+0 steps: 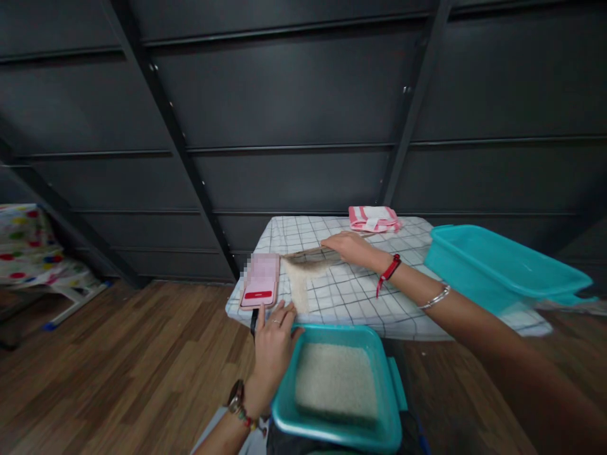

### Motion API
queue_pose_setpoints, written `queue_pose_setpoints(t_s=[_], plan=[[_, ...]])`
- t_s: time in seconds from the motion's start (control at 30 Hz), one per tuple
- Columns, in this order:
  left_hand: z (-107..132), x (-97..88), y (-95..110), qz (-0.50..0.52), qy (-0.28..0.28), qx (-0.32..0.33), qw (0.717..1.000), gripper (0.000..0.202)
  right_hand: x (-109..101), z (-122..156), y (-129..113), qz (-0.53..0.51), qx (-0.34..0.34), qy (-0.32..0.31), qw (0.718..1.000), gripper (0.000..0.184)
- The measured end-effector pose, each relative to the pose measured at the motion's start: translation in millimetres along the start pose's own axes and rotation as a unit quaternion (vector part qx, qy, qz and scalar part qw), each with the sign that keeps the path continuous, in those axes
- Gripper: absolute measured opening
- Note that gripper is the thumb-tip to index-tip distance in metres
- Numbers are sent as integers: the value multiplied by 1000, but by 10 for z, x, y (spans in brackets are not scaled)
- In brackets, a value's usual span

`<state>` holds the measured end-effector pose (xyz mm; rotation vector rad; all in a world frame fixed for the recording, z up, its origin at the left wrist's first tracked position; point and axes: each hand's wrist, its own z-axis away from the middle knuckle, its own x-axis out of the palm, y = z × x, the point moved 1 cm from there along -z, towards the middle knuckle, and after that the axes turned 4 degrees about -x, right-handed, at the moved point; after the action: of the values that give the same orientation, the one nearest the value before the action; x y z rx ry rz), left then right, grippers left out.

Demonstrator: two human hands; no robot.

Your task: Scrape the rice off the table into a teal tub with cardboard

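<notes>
A low table with a white checked cloth (360, 303) stands before me. My right hand (348, 246) lies flat, palm down, on the cloth at the edge of a spread of pale grain (303, 275). My left hand (275, 344) rests, fingers spread, against the near rim of a teal tub (289, 404) holding more pale grain (336, 379). A phone in a pink case (260, 281) lies on the cloth's left side, just beyond my left hand.
A second teal tub (497, 265) sits at the table's right edge. A pink-and-white folded cloth (374, 218) lies at the far edge. A dark panelled wall stands behind. A colourful spotted fabric (28, 243) sits left on the wooden floor.
</notes>
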<state>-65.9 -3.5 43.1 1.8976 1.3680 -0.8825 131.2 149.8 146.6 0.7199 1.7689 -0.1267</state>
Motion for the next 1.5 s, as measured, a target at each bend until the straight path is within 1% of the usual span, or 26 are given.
queue_pose_setpoints(t_s=[0.17, 0.33, 0.4, 0.5, 0.7, 0.87, 1.0, 1.1, 1.23, 1.3, 1.4, 1.5], plan=[[12, 8, -2, 4, -6, -6, 1000, 24, -98, 142, 77, -2, 5, 4, 1000, 39], [12, 10, -6, 8, -7, -6, 1000, 22, -62, 90, 40, -3, 21, 19, 1000, 33], [8, 6, -5, 7, -8, -7, 1000, 22, -39, 69, -9, -8, 14, 21, 1000, 31], [1, -2, 0, 4, -12, -5, 1000, 23, -33, 99, -50, -18, -4, 20, 1000, 33], [2, -4, -1, 10, -12, -6, 1000, 23, -83, 277, 62, -33, -32, 28, 999, 39], [5, -2, -1, 11, -14, -9, 1000, 24, -57, 287, 90, -12, 10, 38, 999, 37], [4, -5, 5, 5, -12, -10, 1000, 23, -44, 312, 40, -10, 5, 24, 1000, 38], [3, -7, 5, 6, -11, -10, 1000, 23, -122, 412, 18, -11, -13, 18, 1000, 40], [4, -6, 1, 10, -11, -9, 1000, 22, -286, 560, 22, -12, -28, 12, 999, 42], [5, -4, -1, 11, -12, -8, 1000, 22, -346, 606, 42, -4, -17, 24, 1000, 41], [5, -2, -4, 13, -10, -9, 1000, 22, -384, 647, 83, 24, 19, 36, 999, 40], [5, 1, -6, 14, -11, -8, 1000, 23, -390, 693, 103, 56, 68, 4, 996, 40]])
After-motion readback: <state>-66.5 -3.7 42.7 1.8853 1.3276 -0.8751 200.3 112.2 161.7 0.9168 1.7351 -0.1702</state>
